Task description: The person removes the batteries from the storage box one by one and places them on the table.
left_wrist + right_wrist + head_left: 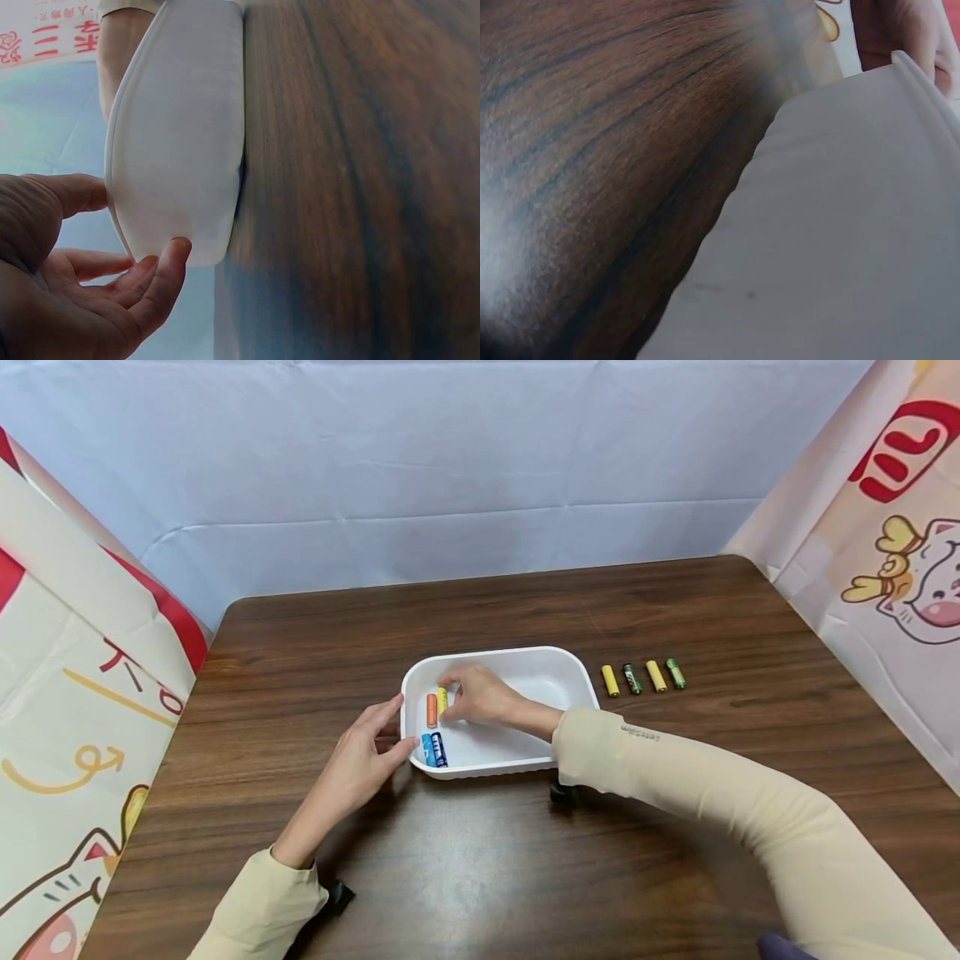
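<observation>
A white plastic tray (510,768) stands on the table. Inside its left end lie an orange battery (431,711), a light blue battery (427,749) and a dark blue battery (439,750). My right hand (483,695) reaches into the tray and pinches a yellow battery (442,701) by its ends, beside the orange one. In the right wrist view, the tray's outer wall (825,225) hides that hand's fingers. With thumb and fingers spread round the tray's left end, my left hand (367,747) holds it; the left wrist view shows fingertips (177,247) against the outside.
Right of the tray, several yellow and green batteries (656,676) lie in a row on the brown wooden table (480,877). A pale cloth (450,468) hangs behind the table, with printed cloths (892,568) at the sides.
</observation>
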A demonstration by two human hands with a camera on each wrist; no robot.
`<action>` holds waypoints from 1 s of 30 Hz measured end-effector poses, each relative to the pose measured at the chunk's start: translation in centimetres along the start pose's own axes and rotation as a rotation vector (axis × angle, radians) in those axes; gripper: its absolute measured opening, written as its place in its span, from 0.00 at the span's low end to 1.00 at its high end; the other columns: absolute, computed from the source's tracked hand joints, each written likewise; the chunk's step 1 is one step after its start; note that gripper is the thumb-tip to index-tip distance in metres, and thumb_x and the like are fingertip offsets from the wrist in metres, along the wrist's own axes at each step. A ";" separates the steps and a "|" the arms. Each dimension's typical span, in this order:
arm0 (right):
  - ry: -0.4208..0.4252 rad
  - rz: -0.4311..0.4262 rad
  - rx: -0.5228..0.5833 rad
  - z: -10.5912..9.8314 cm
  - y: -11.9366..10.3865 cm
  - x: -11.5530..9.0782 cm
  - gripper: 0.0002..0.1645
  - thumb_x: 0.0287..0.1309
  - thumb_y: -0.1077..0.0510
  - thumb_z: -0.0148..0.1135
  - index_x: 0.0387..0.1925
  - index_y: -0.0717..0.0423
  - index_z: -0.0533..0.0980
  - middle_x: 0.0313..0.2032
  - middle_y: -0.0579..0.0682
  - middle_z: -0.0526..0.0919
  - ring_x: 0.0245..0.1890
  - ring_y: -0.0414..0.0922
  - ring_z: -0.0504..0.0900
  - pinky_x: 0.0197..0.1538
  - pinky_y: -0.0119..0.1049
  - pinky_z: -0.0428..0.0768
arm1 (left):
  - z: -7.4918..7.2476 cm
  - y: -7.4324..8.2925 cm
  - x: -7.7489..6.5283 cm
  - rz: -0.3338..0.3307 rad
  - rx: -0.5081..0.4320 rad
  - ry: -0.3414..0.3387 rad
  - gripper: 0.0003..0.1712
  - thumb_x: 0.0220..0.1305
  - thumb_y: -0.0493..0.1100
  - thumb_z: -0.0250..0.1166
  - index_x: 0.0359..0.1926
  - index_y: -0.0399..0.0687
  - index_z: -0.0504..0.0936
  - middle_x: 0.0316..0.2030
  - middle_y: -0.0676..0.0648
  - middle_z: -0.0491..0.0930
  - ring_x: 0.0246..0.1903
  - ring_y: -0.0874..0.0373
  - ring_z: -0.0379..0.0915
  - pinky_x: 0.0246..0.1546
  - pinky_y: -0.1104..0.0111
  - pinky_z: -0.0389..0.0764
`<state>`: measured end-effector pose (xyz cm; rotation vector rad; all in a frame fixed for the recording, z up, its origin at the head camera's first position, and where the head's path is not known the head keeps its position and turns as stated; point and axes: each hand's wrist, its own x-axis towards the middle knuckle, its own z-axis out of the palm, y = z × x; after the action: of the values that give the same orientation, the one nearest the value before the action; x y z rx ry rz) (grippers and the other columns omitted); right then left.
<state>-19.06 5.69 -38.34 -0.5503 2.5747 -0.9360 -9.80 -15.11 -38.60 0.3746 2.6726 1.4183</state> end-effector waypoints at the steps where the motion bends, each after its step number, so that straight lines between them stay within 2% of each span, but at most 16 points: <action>1: 0.010 -0.009 -0.024 0.1 0.0 0.1 0.34 0.52 0.59 0.80 0.61 0.62 0.80 0.50 0.55 0.85 0.34 0.42 0.78 0.39 0.31 0.76 | 0.0 0.0 0.0 0.001 0.000 0.000 0.38 0.69 0.35 0.68 0.76 0.32 0.64 0.68 0.35 0.70 0.55 0.43 0.80 0.54 0.55 0.84; 3: 0.023 -0.015 -0.066 0.2 -0.1 0.1 0.33 0.52 0.57 0.81 0.59 0.62 0.81 0.54 0.54 0.84 0.40 0.45 0.77 0.45 0.34 0.76 | 0.0 0.0 0.0 0.004 -0.002 0.003 0.38 0.69 0.35 0.69 0.75 0.32 0.64 0.68 0.35 0.70 0.55 0.43 0.80 0.54 0.55 0.84; 7: 0.029 -0.023 -0.122 0.4 -0.1 0.1 0.28 0.51 0.56 0.82 0.54 0.59 0.83 0.50 0.53 0.84 0.44 0.47 0.76 0.49 0.38 0.75 | 0.0 0.1 0.0 0.009 -0.002 0.009 0.38 0.68 0.35 0.69 0.75 0.32 0.64 0.68 0.35 0.70 0.54 0.43 0.81 0.53 0.56 0.84; 13: -0.007 -0.009 -0.158 0.3 -0.2 0.1 0.20 0.51 0.57 0.79 0.46 0.58 0.84 0.37 0.49 0.80 0.36 0.44 0.74 0.38 0.33 0.72 | 0.1 0.1 0.0 0.001 -0.003 0.013 0.39 0.68 0.35 0.69 0.75 0.32 0.65 0.68 0.35 0.71 0.55 0.43 0.81 0.54 0.55 0.84; 18: -0.043 0.001 -0.089 -0.3 -0.2 -0.3 0.09 0.48 0.62 0.75 0.31 0.58 0.81 0.21 0.44 0.73 0.22 0.39 0.70 0.25 0.29 0.66 | 0.1 0.2 0.0 -0.003 -0.003 0.016 0.39 0.68 0.35 0.69 0.75 0.33 0.65 0.67 0.36 0.71 0.55 0.43 0.81 0.54 0.55 0.84; 20: -0.056 -0.003 -0.064 -0.7 0.0 -0.5 0.08 0.47 0.63 0.73 0.25 0.56 0.79 0.17 0.42 0.71 0.19 0.38 0.68 0.23 0.28 0.63 | 0.1 0.2 0.0 -0.003 -0.001 0.015 0.39 0.68 0.35 0.69 0.75 0.32 0.65 0.67 0.35 0.71 0.55 0.43 0.81 0.54 0.55 0.84; 25: -0.084 -0.012 -0.026 -1.9 0.4 -1.4 0.12 0.50 0.63 0.71 0.22 0.54 0.74 0.17 0.41 0.69 0.20 0.37 0.67 0.24 0.27 0.60 | 0.1 0.2 0.0 -0.005 0.006 0.010 0.38 0.68 0.35 0.69 0.75 0.32 0.65 0.68 0.35 0.70 0.55 0.43 0.81 0.54 0.54 0.84; 30: -0.064 -0.049 0.001 -3.6 0.7 -2.8 0.09 0.49 0.64 0.68 0.25 0.53 0.73 0.22 0.43 0.72 0.24 0.38 0.68 0.30 0.29 0.62 | 0.1 0.1 0.0 -0.006 0.007 0.012 0.39 0.68 0.35 0.69 0.75 0.32 0.65 0.68 0.35 0.70 0.55 0.43 0.80 0.55 0.54 0.84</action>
<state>-18.37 9.42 -35.73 -0.6353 2.5137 -0.9208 -9.76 -15.01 -38.54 0.3591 2.6859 1.4146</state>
